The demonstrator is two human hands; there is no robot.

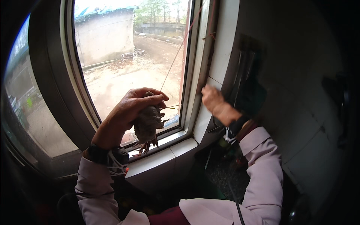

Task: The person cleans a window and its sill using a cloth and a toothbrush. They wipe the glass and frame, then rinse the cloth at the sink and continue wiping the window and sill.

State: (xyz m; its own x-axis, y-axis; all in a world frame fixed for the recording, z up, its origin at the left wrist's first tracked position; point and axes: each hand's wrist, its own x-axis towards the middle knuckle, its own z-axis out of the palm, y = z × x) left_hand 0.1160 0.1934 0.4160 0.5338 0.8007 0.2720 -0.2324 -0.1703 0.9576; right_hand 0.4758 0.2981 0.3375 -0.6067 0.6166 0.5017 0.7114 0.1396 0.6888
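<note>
My left hand (140, 104) is curled around a lumpy grey-brown object (147, 123), raised in front of the window. Dark, thin, claw-like bits (147, 146) stick out from its lower end and right side; its exact kind is unclear. A thin reddish string (175, 57) runs down from the upper right to my left fingers. From the same fingers a short strand (173, 107) points right, towards my right hand (215, 101). That hand is blurred, with curled fingers, beside the window frame; whether it pinches the strand cannot be made out.
The metal window frame (194, 84) and white-tiled sill (157, 161) lie close around my hands. More red string (211, 35) hangs at the frame's upper right. A dark hanging item (250, 84) is on the right wall. Below, a dark speckled surface (222, 174) is in shadow.
</note>
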